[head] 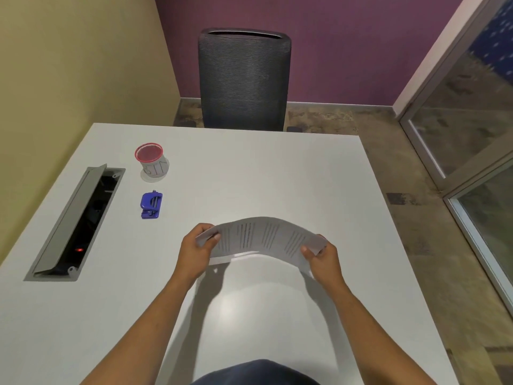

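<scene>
A thin stack of printed paper sheets [261,237] arches upward above the white table [249,168]. My left hand [197,247] pinches its left end, thumb on top. My right hand [323,258] pinches its right end the same way. The paper is held off the table and throws a shadow beneath it. A blue hole punch [150,205] lies to the left of my hands. Behind it stands a red mesh cup [151,161] with a white paper label.
An open grey cable hatch [80,220] with a red light inside is set into the table's left side. A dark mesh office chair [244,81] stands at the far edge. A glass partition [472,140] runs along the right.
</scene>
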Demonstrator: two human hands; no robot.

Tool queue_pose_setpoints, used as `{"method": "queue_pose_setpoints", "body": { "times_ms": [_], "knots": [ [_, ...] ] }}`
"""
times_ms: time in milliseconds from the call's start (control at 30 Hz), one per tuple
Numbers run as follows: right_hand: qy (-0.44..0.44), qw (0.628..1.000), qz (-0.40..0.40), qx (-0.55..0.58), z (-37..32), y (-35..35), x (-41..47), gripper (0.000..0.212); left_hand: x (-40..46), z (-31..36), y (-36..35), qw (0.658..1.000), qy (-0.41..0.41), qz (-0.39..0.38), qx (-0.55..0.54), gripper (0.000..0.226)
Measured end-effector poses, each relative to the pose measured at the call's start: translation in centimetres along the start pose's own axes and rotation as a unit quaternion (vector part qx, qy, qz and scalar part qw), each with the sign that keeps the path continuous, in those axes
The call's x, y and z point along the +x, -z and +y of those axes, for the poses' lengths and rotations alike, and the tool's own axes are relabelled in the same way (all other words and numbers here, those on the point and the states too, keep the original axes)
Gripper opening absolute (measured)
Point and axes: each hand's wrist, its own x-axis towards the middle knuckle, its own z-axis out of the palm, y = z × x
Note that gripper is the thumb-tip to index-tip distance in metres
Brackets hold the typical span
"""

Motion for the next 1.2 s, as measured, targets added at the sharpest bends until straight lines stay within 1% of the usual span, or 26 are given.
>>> {"method": "queue_pose_setpoints", "body": {
  "times_ms": [67,133,200,267,300,367,467,500,533,600,700,767,833,900,967,1033,1100,1200],
  "knots": [
    [0.018,1.0,0.01,0.013,-0.6,0.5,0.2,0.028,0.3,0.8,0.2,1.0,-0.006,0.001,-0.023,0.008],
    [0.011,0.998,0.028,0.047,-0.8,1.2,0.3,0.038,0.3,1.6,0.4,0.998,-0.003,-0.004,-0.065,0.012],
    [-0.024,0.994,0.059,0.084,-0.6,1.8,0.2,0.049,0.3,2.3,0.4,0.994,0.002,-0.007,-0.112,0.016],
    [-0.071,0.985,0.072,0.14,-0.2,2.0,-0.2,0.062,0.2,2.6,0.1,0.988,0.014,-0.01,-0.153,0.017],
    [-0.094,0.977,0.064,0.181,0.0,2.0,-0.4,0.063,0.1,2.7,-0.1,0.985,0.023,-0.014,-0.172,0.018],
    [-0.119,0.956,0.016,0.266,0.3,1.7,-0.9,0.058,-0.2,2.8,-0.7,0.975,0.039,-0.027,-0.219,0.019],
    [-0.095,0.928,-0.09,0.349,-0.2,1.1,-1.3,0.06,-0.9,2.9,-1.6,0.961,0.056,-0.05,-0.267,0.023],
    [-0.081,0.923,-0.109,0.361,-0.7,0.9,-1.2,0.061,-1.1,2.8,-1.8,0.958,0.061,-0.058,-0.273,0.025],
    [-0.071,0.919,-0.114,0.371,-1.3,0.6,-1.1,0.059,-1.4,2.6,-2.0,0.957,0.066,-0.066,-0.276,0.028],
    [-0.062,0.914,-0.094,0.389,-2.3,0.3,-0.7,0.046,-1.7,2.1,-2.2,0.955,0.076,-0.08,-0.276,0.034],
    [-0.061,0.929,-0.021,0.365,-3.1,0.5,0.1,0.024,-2.1,1.2,-1.6,0.959,0.084,-0.08,-0.257,0.035],
    [-0.048,0.948,0.005,0.315,-3.6,0.9,0.4,0.016,-2.0,0.8,-0.7,0.966,0.082,-0.059,-0.237,0.026],
    [-0.018,0.971,0.008,0.24,-4.1,1.2,0.6,0.018,-1.6,0.5,0.4,0.978,0.061,-0.059,-0.191,0.018],
    [0.009,0.985,0.01,0.172,-4.4,1.3,0.8,0.019,-1.1,0.7,1.3,0.986,0.036,-0.09,-0.136,0.022],
    [0.029,0.991,0.003,0.133,-4.7,1.1,0.8,0.019,-0.7,1.6,1.3,0.988,0.009,-0.121,-0.093,0.025],
    [0.041,0.992,-0.006,0.117,-4.8,0.4,0.7,0.021,-0.4,2.8,0.7,0.989,-0.026,-0.133,-0.061,0.027],
    [0.052,0.993,-0.005,0.107,-4.9,-0.4,0.6,0.023,-0.4,4.0,-0.3,0.989,-0.065,-0.123,-0.056,0.031],
    [0.071,0.993,-0.002,0.094,-5.2,-1.1,0.4,0.026,-0.6,4.4,-1.7,0.99,-0.103,-0.058,-0.071,0.034]
  ]
}}
